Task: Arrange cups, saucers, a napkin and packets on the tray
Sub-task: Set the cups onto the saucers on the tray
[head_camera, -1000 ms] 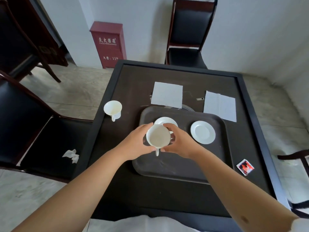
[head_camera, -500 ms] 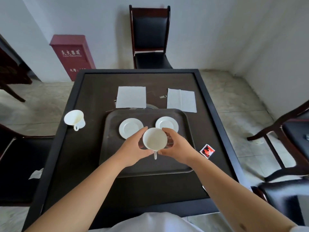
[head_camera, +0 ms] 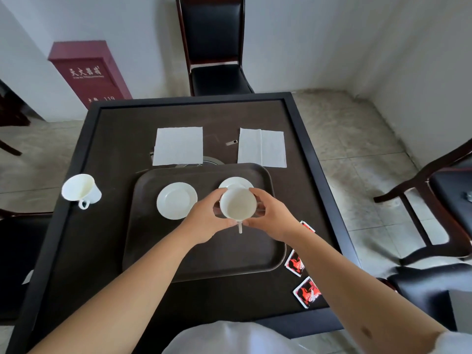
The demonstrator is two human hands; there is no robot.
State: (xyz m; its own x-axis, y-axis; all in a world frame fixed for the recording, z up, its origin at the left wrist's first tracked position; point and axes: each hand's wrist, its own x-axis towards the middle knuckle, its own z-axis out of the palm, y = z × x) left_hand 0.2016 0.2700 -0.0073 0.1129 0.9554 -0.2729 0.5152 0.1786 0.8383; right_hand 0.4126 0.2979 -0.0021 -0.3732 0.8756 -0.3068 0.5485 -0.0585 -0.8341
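Note:
A white cup [head_camera: 238, 207] is held between my left hand [head_camera: 208, 221] and my right hand [head_camera: 272, 215], its handle pointing toward me. It hovers just in front of the right saucer [head_camera: 235, 183], partly covering it, on the dark tray [head_camera: 204, 256]. Left of it on the tray lies a bare second saucer [head_camera: 177, 200]. Another white cup [head_camera: 81, 191] stands near the table's left edge. Two white napkins [head_camera: 178, 145] [head_camera: 262, 147] lie behind the tray. Red and black packets [head_camera: 294, 263] [head_camera: 307, 292] [head_camera: 307, 226] lie right of the tray.
The dark table [head_camera: 102, 251] has a raised rim. One chair [head_camera: 213, 44] stands at the far side, another chair [head_camera: 444, 200] at the right. A red cabinet [head_camera: 89, 72] stands against the wall at the back left. A small metal piece [head_camera: 231, 142] lies between the napkins.
The cup, held in both hands, has shifted right across the tray, from over the left saucer to in front of the right one. My view has swung right, revealing more packets.

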